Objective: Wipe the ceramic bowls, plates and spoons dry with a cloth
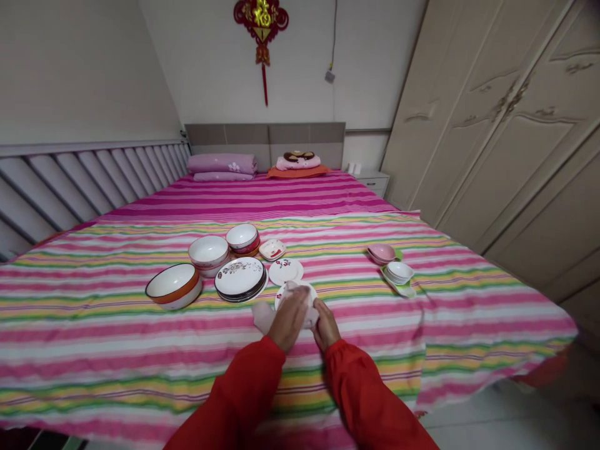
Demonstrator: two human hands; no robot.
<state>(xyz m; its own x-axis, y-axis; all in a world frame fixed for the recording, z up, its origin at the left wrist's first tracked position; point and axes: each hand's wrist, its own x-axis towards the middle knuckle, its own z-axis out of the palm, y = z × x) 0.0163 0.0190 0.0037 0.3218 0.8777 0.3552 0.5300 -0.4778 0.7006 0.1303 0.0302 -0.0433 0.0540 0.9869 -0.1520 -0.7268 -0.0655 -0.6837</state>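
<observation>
Low over the bed, a small white plate [280, 294] with a red pattern at its rim is held at its right edge by my right hand [327, 323], fingers closed on it. My left hand [289, 319] presses a pale cloth [263, 316] against the plate's face, and part of the cloth hangs out to the left. The hands and cloth hide much of the plate. Just beyond it lie small floral plates [285, 272]. To their left stands a stack of larger plates [240, 277] with dark rims.
Behind and left are an orange-banded bowl [173, 286], stacked white bowls [209, 251], more bowls [242, 236] and a square dish [272, 249]. On the right sit a pink dish [382, 252] and small white dishes [400, 271] on a green dish [398, 289]. A striped sheet [187, 362] covers the bed.
</observation>
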